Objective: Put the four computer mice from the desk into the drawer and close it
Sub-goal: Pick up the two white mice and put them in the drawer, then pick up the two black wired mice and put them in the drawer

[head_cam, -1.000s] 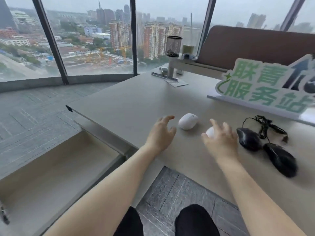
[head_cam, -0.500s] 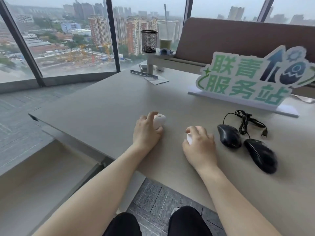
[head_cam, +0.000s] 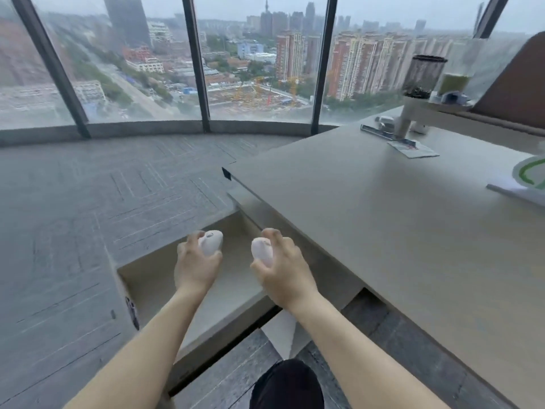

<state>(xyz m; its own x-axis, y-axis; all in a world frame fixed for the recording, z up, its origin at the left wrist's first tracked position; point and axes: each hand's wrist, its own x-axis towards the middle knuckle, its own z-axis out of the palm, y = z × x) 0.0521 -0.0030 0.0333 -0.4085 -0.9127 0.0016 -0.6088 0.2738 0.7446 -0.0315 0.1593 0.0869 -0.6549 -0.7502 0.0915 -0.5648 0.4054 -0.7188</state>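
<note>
My left hand (head_cam: pixel 196 265) grips a white mouse (head_cam: pixel 211 242), and my right hand (head_cam: pixel 281 268) grips a second white mouse (head_cam: pixel 261 251). Both hands hover side by side over the open beige drawer (head_cam: pixel 147 278), which sticks out to the left of the desk (head_cam: pixel 383 219). The drawer's inside looks bare where it shows. The two black mice are out of view to the right.
A green-and-white sign (head_cam: pixel 528 178) peeks in at the desk's right edge. A pen holder (head_cam: pixel 423 76), a shelf and papers (head_cam: pixel 411 149) sit at the far end. Grey carpet (head_cam: pixel 73 216) lies left of the drawer, windows beyond. My knee (head_cam: pixel 287 385) is below.
Both hands closed on the white mice, lifted them off the desk and carried them left over the open drawer. My view swung left, so the black mice dropped out of sight.
</note>
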